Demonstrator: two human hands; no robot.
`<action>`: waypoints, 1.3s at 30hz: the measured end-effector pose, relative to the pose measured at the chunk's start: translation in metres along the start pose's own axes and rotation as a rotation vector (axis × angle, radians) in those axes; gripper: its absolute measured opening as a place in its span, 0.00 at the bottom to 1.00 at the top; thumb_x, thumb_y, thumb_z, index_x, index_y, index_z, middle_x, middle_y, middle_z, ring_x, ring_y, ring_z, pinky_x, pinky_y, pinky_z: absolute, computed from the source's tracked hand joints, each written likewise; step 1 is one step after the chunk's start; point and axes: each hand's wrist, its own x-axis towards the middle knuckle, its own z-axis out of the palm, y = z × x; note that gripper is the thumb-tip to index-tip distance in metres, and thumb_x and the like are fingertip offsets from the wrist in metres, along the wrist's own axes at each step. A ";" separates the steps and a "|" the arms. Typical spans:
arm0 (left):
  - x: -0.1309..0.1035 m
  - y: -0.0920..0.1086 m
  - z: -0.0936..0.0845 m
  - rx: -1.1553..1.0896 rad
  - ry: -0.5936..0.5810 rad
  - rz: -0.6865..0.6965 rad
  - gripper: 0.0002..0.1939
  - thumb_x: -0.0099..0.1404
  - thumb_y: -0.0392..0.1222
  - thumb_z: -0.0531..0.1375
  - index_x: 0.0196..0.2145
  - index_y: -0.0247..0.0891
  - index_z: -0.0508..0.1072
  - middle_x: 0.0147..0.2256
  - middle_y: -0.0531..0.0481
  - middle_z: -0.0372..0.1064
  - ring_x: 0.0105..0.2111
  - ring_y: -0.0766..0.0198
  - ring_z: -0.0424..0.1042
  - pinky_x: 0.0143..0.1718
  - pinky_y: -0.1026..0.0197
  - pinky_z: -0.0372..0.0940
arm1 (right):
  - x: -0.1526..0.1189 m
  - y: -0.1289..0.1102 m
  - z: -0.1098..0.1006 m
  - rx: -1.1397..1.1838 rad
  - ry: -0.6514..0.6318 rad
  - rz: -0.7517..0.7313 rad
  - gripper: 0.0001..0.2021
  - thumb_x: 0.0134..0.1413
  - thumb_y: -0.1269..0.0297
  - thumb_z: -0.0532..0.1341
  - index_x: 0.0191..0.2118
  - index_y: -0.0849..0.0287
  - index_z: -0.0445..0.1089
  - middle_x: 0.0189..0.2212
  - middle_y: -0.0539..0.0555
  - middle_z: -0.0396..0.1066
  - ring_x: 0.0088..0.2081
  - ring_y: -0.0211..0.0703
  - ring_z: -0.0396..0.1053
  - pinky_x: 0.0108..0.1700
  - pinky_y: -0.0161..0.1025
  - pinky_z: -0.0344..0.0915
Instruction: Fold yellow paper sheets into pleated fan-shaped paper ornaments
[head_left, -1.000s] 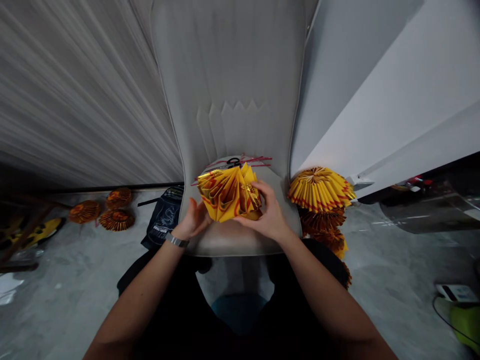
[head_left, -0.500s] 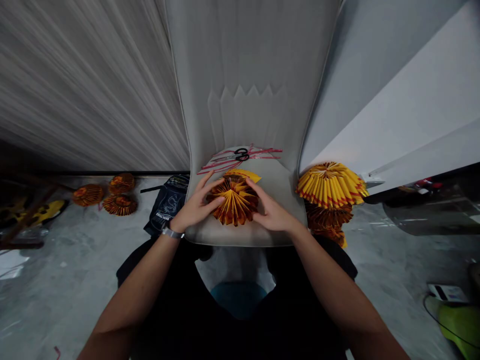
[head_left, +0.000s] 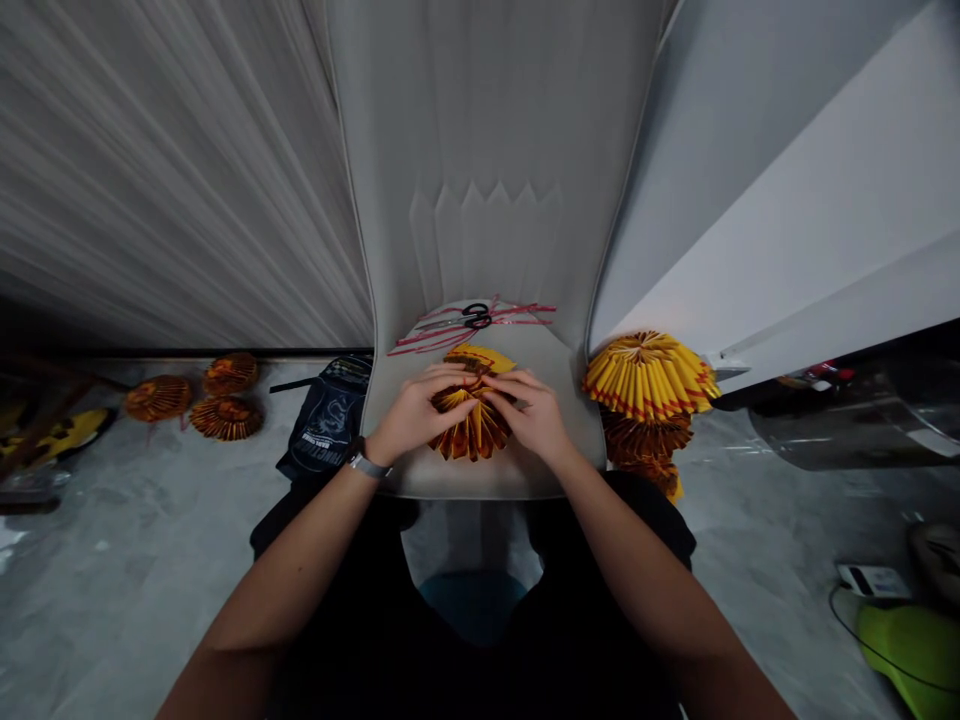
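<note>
A pleated gold-orange paper rosette (head_left: 471, 440) lies on the seat of a grey chair (head_left: 559, 440). My left hand (head_left: 416, 408) and my right hand (head_left: 538, 415) meet over its middle, thumbs and fingertips pinched on the folds from either side. What exactly sits between the fingertips is partly hidden. Just behind the rosette, yellow pleated paper (head_left: 484, 356) shows its edge. Farther back on the seat, black-handled scissors (head_left: 476, 315) rest among thin red-pink strips (head_left: 420, 343).
Right of the chair stands a stack of yellow and orange pleated paper (head_left: 649, 375). On the floor at left lie several finished-looking rosettes (head_left: 226, 417) and a dark printed bag (head_left: 328, 415). A green object (head_left: 911, 650) is at lower right.
Both hands have come inward from the rosette's outer sides to its centre, and their fingers have closed there. The view has shifted slightly.
</note>
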 end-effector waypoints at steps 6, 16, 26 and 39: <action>-0.004 0.006 0.012 -0.049 0.120 -0.041 0.12 0.64 0.44 0.68 0.45 0.39 0.79 0.48 0.42 0.77 0.50 0.56 0.76 0.58 0.49 0.69 | -0.002 -0.006 0.005 0.029 0.042 -0.022 0.05 0.58 0.58 0.67 0.36 0.49 0.81 0.35 0.52 0.80 0.38 0.46 0.76 0.48 0.50 0.72; 0.002 0.000 0.005 -0.116 0.057 -0.100 0.08 0.68 0.44 0.64 0.39 0.39 0.81 0.38 0.46 0.80 0.40 0.60 0.78 0.46 0.57 0.74 | 0.001 -0.011 0.001 0.053 -0.032 0.082 0.07 0.55 0.58 0.69 0.38 0.52 0.80 0.33 0.52 0.79 0.32 0.42 0.73 0.38 0.42 0.72; 0.008 0.015 -0.004 -0.133 -0.239 -0.015 0.18 0.70 0.44 0.61 0.57 0.42 0.75 0.58 0.44 0.71 0.60 0.54 0.69 0.64 0.48 0.63 | 0.005 -0.015 -0.010 -0.019 -0.185 0.026 0.03 0.59 0.64 0.64 0.35 0.54 0.75 0.35 0.52 0.76 0.38 0.44 0.73 0.44 0.42 0.69; 0.013 -0.004 0.008 -0.117 0.018 -0.094 0.12 0.68 0.46 0.64 0.42 0.37 0.81 0.40 0.43 0.78 0.41 0.60 0.78 0.43 0.61 0.73 | 0.001 -0.011 0.001 0.001 0.026 0.124 0.06 0.58 0.59 0.67 0.38 0.55 0.78 0.35 0.52 0.79 0.33 0.41 0.74 0.40 0.39 0.71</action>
